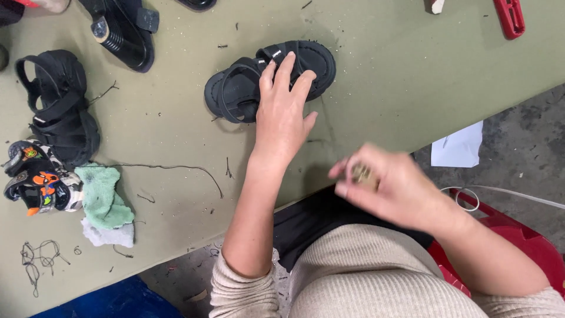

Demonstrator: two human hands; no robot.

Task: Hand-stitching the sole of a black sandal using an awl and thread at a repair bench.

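Nearest the camera, at about 5 o'clock, the right hand (391,188) hangs over the person's lap just off the bench edge, blurred, its fingers curled loosely around a small brownish object (362,174) that I cannot identify. Up at 12 o'clock from it, the left hand (282,112) lies palm down on the olive bench (382,76), fingers spread and pressing flat on a black sandal (271,79); it grips nothing, only pins the sandal by its straps and footbed. That sandal lies with its long axis running from 8 o'clock to 2 o'clock, heel end toward 8, toe end toward 2, sole down. The left hand is touching it, so it is the nearer one; the right hand sits well apart, toward 4 o'clock from the sandal. Bare bench opens to the sandal's 3 o'clock, running out to a red plastic tool (509,16) near the top edge, and the slanting bench edge passes close below the left wrist. Toward 9 o'clock lie another black sandal (59,106), a patterned sandal (35,176), and a green cloth (103,197), all well apart from the hands. A third black sandal (123,29) rests at 11 o'clock, and loose thread (176,168) trails between.
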